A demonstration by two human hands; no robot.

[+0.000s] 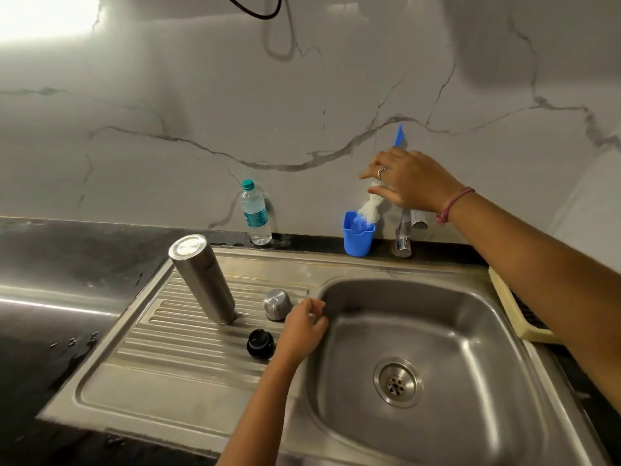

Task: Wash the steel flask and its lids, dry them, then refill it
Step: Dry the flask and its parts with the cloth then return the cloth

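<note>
The steel flask point(202, 278) stands upside down on the ribbed drainboard point(161, 334) left of the sink basin point(413, 351). Its steel cap point(276, 304) and black inner lid point(259, 343) lie on the ribs beside it. My left hand point(302, 327) rests on the basin's left rim next to both lids, fingers loosely curled and holding nothing. My right hand point(408, 179) is up at the back wall, holding a blue-handled bottle brush point(371, 205) whose white bristles dip into a blue cup point(358, 237).
A clear plastic water bottle point(255, 213) with a green cap stands at the back of the dark counter. The tap point(406, 235) sits behind the basin under my right hand. A cream tray point(517, 311) lies at the sink's right edge.
</note>
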